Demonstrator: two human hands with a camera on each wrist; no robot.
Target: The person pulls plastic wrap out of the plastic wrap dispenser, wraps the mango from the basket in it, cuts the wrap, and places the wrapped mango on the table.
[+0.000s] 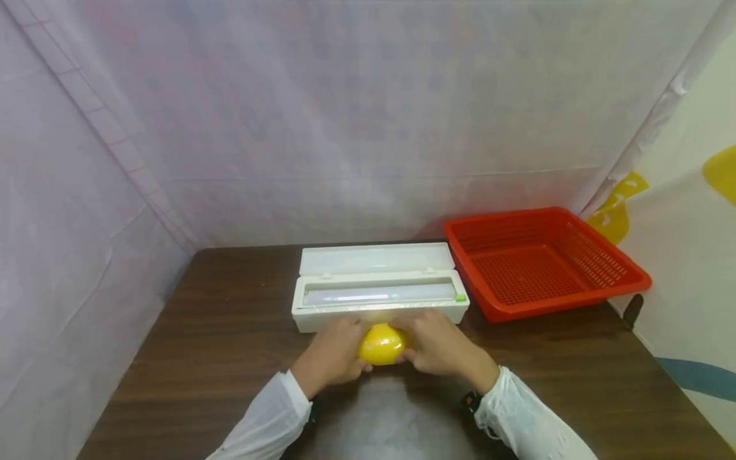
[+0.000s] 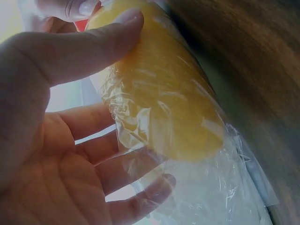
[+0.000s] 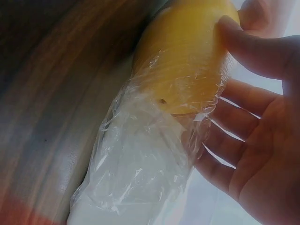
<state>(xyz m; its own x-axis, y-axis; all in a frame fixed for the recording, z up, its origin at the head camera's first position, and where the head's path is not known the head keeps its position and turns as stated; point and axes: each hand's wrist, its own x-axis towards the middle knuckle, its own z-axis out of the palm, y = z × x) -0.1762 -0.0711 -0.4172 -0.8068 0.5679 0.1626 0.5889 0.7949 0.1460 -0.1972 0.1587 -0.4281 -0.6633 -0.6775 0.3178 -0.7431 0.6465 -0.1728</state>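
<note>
Dark wooden table (image 1: 218, 332) is carrying everything, with pale sheeting hanging behind it. Both hands are cupping a yellow fruit (image 1: 381, 344) in the middle: the left hand (image 1: 332, 352) is pressing its thumb and curled fingers against one side, the right hand (image 1: 438, 348) the other. Clear plastic film (image 3: 140, 178) is clinging around the fruit. Just beyond, a white film dispenser (image 1: 376, 287) is lying open; a red basket (image 1: 543, 262) is sitting to its right.
</note>
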